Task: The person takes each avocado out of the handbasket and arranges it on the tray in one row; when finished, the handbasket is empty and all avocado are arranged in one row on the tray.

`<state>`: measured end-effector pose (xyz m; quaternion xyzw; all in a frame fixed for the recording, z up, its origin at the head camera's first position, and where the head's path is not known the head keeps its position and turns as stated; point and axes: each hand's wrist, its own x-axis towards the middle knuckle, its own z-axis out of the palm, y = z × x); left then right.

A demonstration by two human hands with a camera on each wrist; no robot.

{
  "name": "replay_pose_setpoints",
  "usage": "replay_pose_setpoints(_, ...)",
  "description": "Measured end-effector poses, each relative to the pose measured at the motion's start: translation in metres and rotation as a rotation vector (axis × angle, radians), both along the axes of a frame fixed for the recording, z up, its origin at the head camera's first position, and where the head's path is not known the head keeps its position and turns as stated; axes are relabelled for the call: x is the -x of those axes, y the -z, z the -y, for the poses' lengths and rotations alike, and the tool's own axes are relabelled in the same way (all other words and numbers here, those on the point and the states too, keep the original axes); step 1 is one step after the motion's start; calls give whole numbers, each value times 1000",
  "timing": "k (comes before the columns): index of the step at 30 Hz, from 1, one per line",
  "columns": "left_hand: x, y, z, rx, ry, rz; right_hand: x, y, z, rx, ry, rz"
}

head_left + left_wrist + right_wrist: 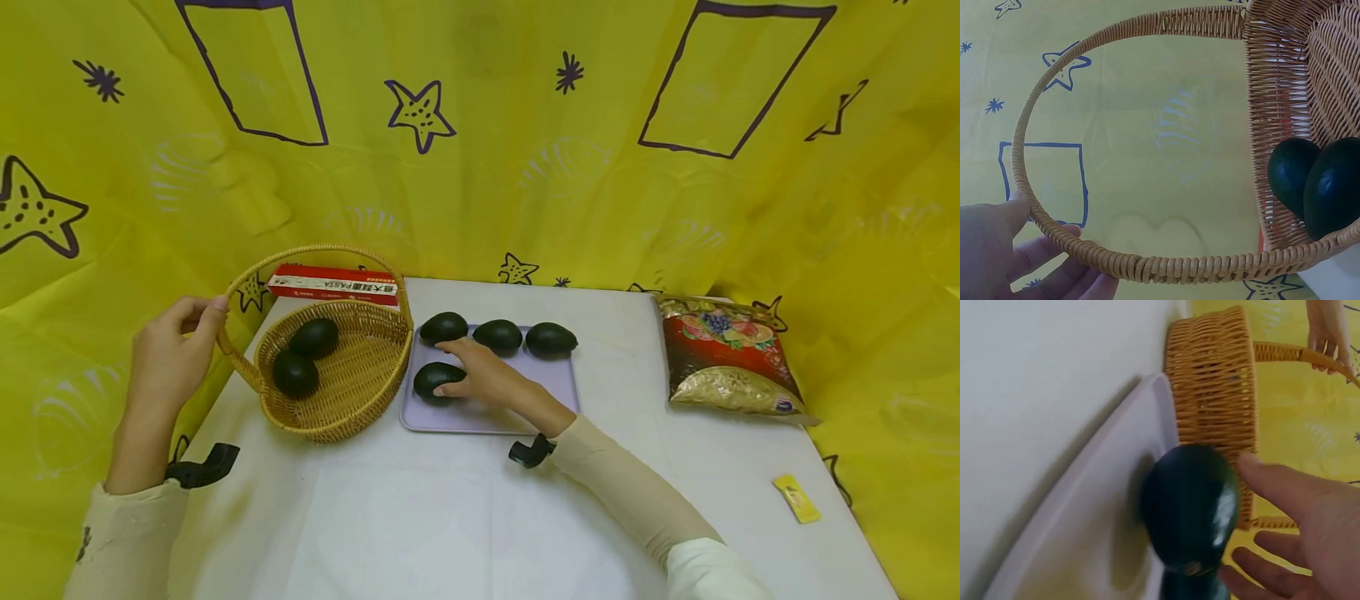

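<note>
In the head view, my left hand (171, 354) pinches the arched handle (1110, 259) of a wicker basket (352, 421) between thumb and fingers. Two dark green avocados (313, 337) lie inside against the basket's left side. My right hand (487, 377) reaches over a pale purple tray (528, 404), fingers spread around the near-left avocado (435, 382). Its thumb is right at that avocado's edge, and the other fingers extend past it. Behind it, a row of three more avocados (551, 340) lies along the tray's far edge.
A red pasta box (333, 283) lies behind the basket. On the right are a shiny red and gold bag (727, 358) and a small yellow packet (797, 498). A yellow patterned curtain (480, 192) hangs around the white table (420, 517).
</note>
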<state>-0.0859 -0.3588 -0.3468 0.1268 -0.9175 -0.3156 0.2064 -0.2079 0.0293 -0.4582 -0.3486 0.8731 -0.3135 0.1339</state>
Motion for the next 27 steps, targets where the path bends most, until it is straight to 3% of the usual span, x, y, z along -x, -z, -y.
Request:
replay_pose_setpoints(7, 0, 0, -1, -3, 0, 4, -5, -20, 14, 97, 20, -49)
replay_pose_setpoints(12, -1, 0, -2, 0, 1, 2, -7, -31, 32, 112, -21, -69)
replay_pose_setpoints(20, 1, 0, -2, -5, 1, 12, -2, -51, 69, 53, -82, -78)
replay_pose_setpoints(27, 2, 0, -2, -2, -6, 2, 5, -56, 108, -8, -139, -86)
